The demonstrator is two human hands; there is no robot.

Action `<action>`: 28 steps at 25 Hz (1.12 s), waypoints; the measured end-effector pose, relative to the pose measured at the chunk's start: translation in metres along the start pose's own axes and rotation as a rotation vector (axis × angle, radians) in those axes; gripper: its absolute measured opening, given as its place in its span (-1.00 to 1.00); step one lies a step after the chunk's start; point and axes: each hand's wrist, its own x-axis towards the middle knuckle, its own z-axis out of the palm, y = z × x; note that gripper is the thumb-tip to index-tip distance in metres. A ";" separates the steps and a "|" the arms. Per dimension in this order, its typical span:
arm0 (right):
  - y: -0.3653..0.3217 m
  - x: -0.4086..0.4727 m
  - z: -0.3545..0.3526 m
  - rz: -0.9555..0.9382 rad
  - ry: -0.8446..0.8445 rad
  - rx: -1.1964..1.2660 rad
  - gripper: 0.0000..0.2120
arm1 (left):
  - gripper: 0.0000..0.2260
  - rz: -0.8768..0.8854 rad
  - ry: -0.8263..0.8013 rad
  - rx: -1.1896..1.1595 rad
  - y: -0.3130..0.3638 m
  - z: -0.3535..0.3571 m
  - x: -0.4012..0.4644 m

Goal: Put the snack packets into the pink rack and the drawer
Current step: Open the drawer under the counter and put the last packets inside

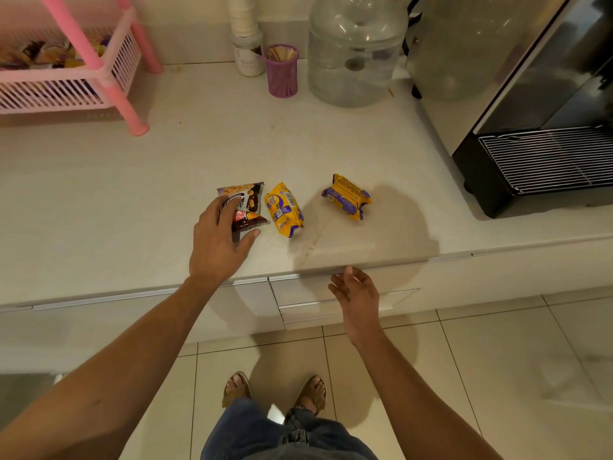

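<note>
A: What does the head view show?

B: I see a pale, smooth stone-like countertop (132,200) from above. The left hand (219,240) lies on a glossy dark brown crinkled snack packet (243,207), fingers spread across its top and thumb at its near edge; it looks about to close, not yet lifting. Just beside it lies a plump yellow and purple foil biscuit packet (284,210), and further right, apart, a second yellow and purple packet (347,196).

A: And the other hand?

B: The right hand (358,293) holds nothing, fingers loosely spread, at the front of a closed white flat-fronted drawer (331,300) under the counter edge.

A: Where do they go?

B: The pink slatted plastic rack (76,84) stands at far left, already holding wrappers. I judge this a pickup step; next the grip must close on slippery film, and the drawer needs pulling open.
</note>
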 end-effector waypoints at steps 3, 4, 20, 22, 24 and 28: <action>-0.004 0.001 0.004 0.036 -0.024 0.042 -0.95 | -0.40 0.012 0.015 -0.001 -0.001 0.001 -0.001; -0.004 0.001 0.006 0.034 -0.040 0.053 -0.93 | -0.40 0.017 0.017 -0.002 -0.001 0.001 -0.001; 0.006 -0.033 -0.023 -0.011 0.063 -0.363 -0.74 | -0.25 -0.103 -0.075 -0.468 -0.001 -0.018 -0.021; 0.009 -0.043 -0.031 -0.021 0.055 -0.356 -0.76 | -0.28 -0.085 -0.109 -0.439 0.003 -0.025 -0.029; 0.011 -0.052 -0.039 -0.029 0.044 -0.364 -0.79 | -0.34 -0.090 -0.148 -0.397 0.006 -0.031 -0.039; 0.018 -0.069 -0.054 -0.053 0.028 -0.370 -0.84 | -0.43 -0.021 -0.181 -0.352 0.006 -0.037 -0.055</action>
